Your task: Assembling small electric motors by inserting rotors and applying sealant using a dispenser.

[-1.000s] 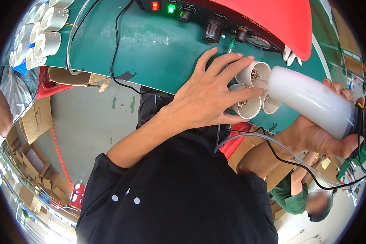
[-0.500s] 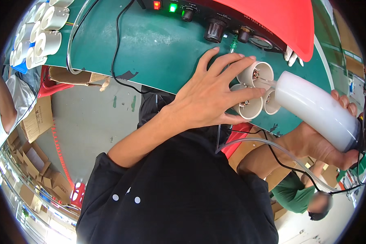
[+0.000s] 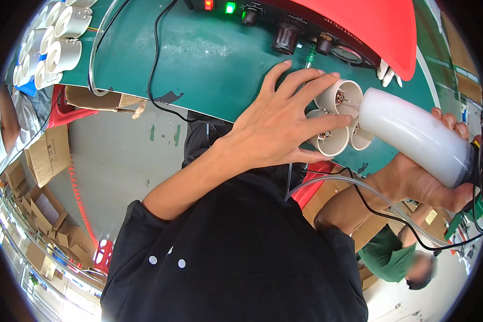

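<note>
Three white plastic cups with small copper-coloured parts inside stand close together on the green bench: an upper cup (image 3: 351, 91), a lower cup (image 3: 335, 145) and a smaller-looking one (image 3: 364, 140) at the right. My left hand (image 3: 279, 121) grips the cups from the left, its fingers spread over their edges. In my right hand (image 3: 426, 185) is a large dispensing syringe (image 3: 413, 134) filled with white material, tilted down to the left. Its thin needle reaches into the upper cup; the exact spot its tip touches is hard to make out.
A dispenser controller (image 3: 316, 32) with knobs, a gauge and lit switches sits behind the cups, beside a red cover (image 3: 381, 27). More white cups (image 3: 64, 56) stand at far left. A clear hose (image 3: 381, 196) and black cable run by my right arm. Two people are nearby.
The syringe has shifted slightly up and left with my right hand, its needle still at the upper cup. My left hand has stayed almost still on the cups.
</note>
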{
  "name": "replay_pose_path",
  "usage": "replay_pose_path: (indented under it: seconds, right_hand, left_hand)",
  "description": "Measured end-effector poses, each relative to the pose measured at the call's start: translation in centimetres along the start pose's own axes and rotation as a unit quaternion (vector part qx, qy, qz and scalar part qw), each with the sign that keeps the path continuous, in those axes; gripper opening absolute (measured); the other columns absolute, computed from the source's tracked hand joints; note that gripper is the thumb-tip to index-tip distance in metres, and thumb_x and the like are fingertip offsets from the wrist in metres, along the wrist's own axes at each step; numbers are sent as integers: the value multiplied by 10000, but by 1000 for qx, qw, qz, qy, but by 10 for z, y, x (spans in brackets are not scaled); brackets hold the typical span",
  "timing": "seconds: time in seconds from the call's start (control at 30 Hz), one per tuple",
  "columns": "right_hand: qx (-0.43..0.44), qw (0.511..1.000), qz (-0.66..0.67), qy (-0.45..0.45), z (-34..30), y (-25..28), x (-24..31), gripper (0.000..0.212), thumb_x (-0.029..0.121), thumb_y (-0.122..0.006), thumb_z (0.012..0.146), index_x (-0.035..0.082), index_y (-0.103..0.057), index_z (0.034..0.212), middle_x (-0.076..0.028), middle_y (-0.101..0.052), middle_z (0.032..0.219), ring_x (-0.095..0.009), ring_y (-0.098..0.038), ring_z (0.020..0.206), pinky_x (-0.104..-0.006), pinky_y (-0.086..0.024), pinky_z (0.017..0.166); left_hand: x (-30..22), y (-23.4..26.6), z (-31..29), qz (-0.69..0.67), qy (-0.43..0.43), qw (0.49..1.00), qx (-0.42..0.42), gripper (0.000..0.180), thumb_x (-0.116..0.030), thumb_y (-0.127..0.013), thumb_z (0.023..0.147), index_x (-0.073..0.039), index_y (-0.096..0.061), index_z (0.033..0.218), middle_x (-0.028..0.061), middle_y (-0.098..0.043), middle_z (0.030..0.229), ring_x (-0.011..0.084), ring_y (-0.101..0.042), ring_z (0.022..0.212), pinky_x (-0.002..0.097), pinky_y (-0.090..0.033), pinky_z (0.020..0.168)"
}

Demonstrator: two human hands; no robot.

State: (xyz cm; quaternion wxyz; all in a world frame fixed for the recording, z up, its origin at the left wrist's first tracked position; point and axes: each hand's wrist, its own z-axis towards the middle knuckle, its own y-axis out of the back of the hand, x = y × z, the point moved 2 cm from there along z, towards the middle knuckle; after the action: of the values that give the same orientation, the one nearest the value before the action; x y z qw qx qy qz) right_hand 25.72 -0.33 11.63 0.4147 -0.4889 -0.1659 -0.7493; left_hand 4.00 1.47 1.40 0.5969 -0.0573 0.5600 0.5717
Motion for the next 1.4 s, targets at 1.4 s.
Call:
replay_pose_path:
  seconds: [1.4]
  right_hand:
    - [-47,998,0,46,-6,10,10,926,756,-600,716,-63,-532,1141,-183,-575,1010,-334,-586,933,-495,-495,862]
  left_hand:
    - [0,0,-1,5,16,1000,23,653,-343,-871,550,-300,-670,1170,82,-410,1486,307,-408,1322,546,-267,1118]
